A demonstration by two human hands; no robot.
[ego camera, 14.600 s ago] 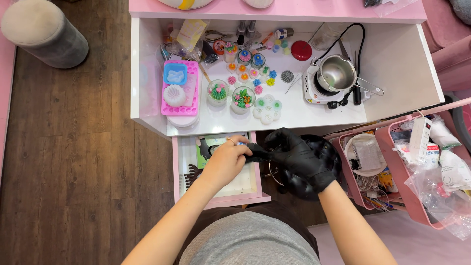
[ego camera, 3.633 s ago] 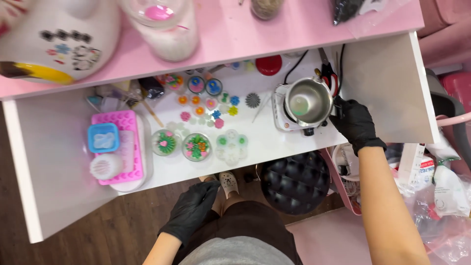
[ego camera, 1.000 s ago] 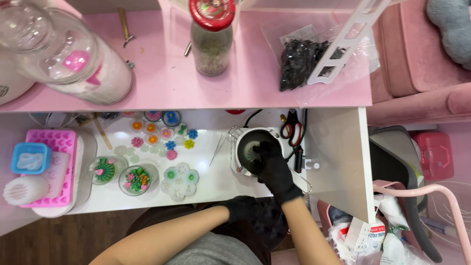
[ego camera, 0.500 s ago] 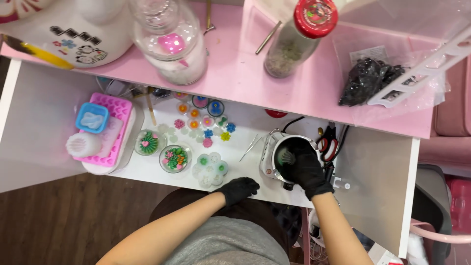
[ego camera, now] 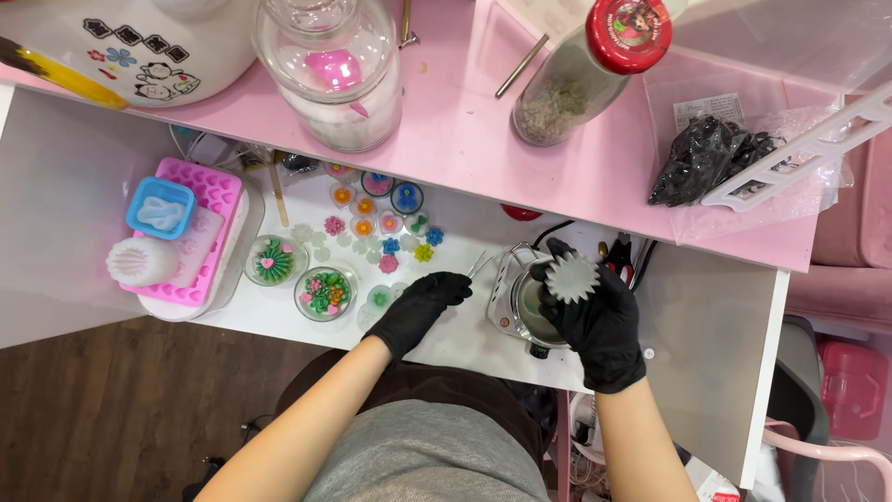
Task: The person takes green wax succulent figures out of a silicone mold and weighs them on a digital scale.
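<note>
My right hand, in a black glove, holds a pale grey flower-shaped piece just above a small metal pot that sits on a white hot plate. My left hand, also in a black glove, rests on the white desk left of the hot plate, fingers curled, with its tips near thin metal tweezers. I cannot tell whether it grips them.
Small coloured flower pieces and two little bowls of them lie left of centre. A pink mould tray stands at far left. The pink shelf above carries a glass jar, a red-capped bottle and a bag of black bits.
My right hand has lifted out of the pot with the grey flower-shaped piece in its fingers. My left hand has moved right, towards the hot plate.
</note>
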